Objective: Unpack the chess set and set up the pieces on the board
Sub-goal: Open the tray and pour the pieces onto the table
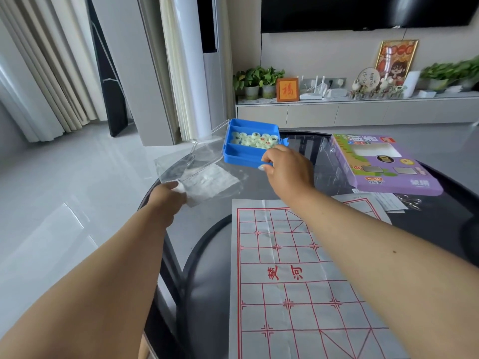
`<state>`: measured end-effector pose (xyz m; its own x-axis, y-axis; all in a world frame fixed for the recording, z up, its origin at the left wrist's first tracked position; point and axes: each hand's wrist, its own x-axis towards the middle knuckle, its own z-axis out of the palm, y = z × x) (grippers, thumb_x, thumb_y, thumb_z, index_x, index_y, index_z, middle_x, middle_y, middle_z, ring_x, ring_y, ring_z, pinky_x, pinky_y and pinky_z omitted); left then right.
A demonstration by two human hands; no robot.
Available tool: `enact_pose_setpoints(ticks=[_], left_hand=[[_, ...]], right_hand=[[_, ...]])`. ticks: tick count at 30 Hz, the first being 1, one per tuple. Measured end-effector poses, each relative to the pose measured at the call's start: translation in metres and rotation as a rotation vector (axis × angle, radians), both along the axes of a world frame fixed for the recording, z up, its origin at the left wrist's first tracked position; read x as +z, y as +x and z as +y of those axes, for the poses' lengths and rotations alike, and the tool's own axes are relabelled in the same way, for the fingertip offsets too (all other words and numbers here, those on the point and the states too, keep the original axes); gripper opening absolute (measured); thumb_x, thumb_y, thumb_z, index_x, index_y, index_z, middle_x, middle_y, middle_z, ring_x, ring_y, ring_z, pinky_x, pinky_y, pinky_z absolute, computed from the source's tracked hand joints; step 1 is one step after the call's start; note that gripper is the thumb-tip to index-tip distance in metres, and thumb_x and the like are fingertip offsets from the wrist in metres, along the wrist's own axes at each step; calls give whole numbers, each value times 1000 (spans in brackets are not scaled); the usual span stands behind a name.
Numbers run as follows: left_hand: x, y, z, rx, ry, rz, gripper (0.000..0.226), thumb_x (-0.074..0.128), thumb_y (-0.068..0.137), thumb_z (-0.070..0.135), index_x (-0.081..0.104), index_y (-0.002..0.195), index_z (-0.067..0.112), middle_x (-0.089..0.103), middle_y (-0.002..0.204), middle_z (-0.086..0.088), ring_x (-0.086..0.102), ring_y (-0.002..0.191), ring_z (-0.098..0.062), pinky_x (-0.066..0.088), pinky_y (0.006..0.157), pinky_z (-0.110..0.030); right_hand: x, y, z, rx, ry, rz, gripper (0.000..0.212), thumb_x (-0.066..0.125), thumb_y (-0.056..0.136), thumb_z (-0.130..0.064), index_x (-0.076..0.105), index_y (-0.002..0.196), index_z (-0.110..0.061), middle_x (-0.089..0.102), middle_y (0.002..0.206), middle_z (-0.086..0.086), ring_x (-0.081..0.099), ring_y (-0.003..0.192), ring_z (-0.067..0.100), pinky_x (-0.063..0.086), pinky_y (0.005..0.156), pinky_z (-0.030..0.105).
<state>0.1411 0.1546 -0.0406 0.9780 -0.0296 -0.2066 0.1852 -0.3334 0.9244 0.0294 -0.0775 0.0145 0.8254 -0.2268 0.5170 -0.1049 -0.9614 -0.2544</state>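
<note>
Nearest to the person lies the paper board [305, 281], spread flat on the dark round glass table [207, 244], its red grid and two red characters facing up, with fold creases still showing in the sheet. Both bare arms reach out over it. The left hand [168, 200] is at the table's left edge, fingers curled round the near corner of a clear plastic lid [202, 161], which tilts up and away toward the tray; a clear plastic bag [215, 185] with something white folded inside lies just under it (how much the hand also touches that bag I cannot tell). The right hand [285, 167] is further out, thumb and bent fingers pinching the near rim of a blue tray [248, 151]. In the tray's middle compartment sit the pieces [255, 140], pale round discs with red and dark marks, heaped together; the compartments either side look bare. To the right, a purple box [383, 164] with a window in its top rests on the table, with some papers [388, 200] and metal rings [412, 200] by its near edge. Beyond the table a low cabinet [337, 112] runs along the wall, holding potted plants [256, 81], a small framed red character [287, 89] and a framed picture [395, 59], under a dark screen [363, 11].
</note>
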Motion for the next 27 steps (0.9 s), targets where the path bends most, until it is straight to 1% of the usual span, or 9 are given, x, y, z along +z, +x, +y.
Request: enact_pose_setpoints(ticks=[4, 6, 11, 13, 16, 19, 21, 23, 27], left_hand=[[0, -6, 7, -34, 37, -33, 46, 63, 88, 7, 53, 132, 17, 61, 86, -1, 63, 75, -22, 49, 92, -39], [1, -9, 12, -46, 200, -90, 41, 63, 89, 19, 55, 129, 24, 64, 92, -2, 59, 71, -24, 51, 86, -37], [10, -19, 20, -59, 736, -151, 43, 49, 90, 51, 50, 130, 36, 58, 122, -10, 47, 118, -29, 34, 94, -32], [20, -31, 23, 56, 766, -133, 41, 48, 89, 46, 54, 126, 29, 46, 128, -11, 33, 122, -31, 29, 87, -33], [39, -63, 28, 339, 521, -131, 22, 47, 77, 19, 61, 87, 7, 53, 107, -19, 45, 100, -37, 35, 73, -34], [60, -112, 20, 274, -129, -5, 9, 52, 75, 8, 51, 67, 7, 50, 67, -12, 47, 59, -29, 41, 53, -28], [69, -139, 12, 67, -467, 165, 15, 59, 85, 18, 59, 86, 3, 60, 80, -13, 60, 74, -26, 54, 70, -34], [69, -152, 11, -65, -710, 260, 43, 60, 88, 38, 57, 111, 3, 64, 106, -17, 63, 101, -29, 50, 93, -40], [62, -165, 20, -139, -1072, 285, 64, 51, 84, 60, 53, 129, 16, 62, 124, -15, 61, 112, -34, 42, 102, -47]], right_hand=[[-1, -5, 3, 3, 4, 3, 12, 56, 93, -21, 64, 101, -17, 61, 107, -2, 56, 93, 21, 38, 66, 26], [-1, -8, 7, 10, 6, 9, 12, 55, 94, -22, 63, 101, -17, 60, 107, -2, 56, 93, 20, 35, 66, 25], [5, -17, 18, 34, 0, 17, 14, 54, 94, -22, 63, 103, -17, 60, 108, -2, 55, 94, 20, 34, 67, 25], [8, -21, 22, 42, -5, 9, 13, 55, 93, -22, 64, 102, -17, 61, 107, -2, 55, 94, 20, 34, 67, 25], [13, -29, 30, 51, -1, -14, 11, 56, 93, -20, 64, 100, -17, 61, 106, -2, 57, 93, 20, 38, 66, 25], [18, -40, 44, 78, 5, -19, 11, 57, 92, -20, 64, 100, -17, 61, 106, -2, 57, 92, 20, 45, 70, 28], [21, -50, 55, 123, 9, -12, 12, 58, 92, -22, 65, 99, -17, 61, 105, -2, 57, 93, 21, 43, 71, 29], [22, -63, 67, 178, -12, 5, 13, 58, 92, -24, 65, 101, -17, 61, 104, -3, 56, 92, 20, 43, 72, 29], [18, -90, 94, 297, -54, 40, 14, 59, 91, -27, 65, 101, -19, 61, 103, -3, 57, 91, 21, 39, 71, 27]])
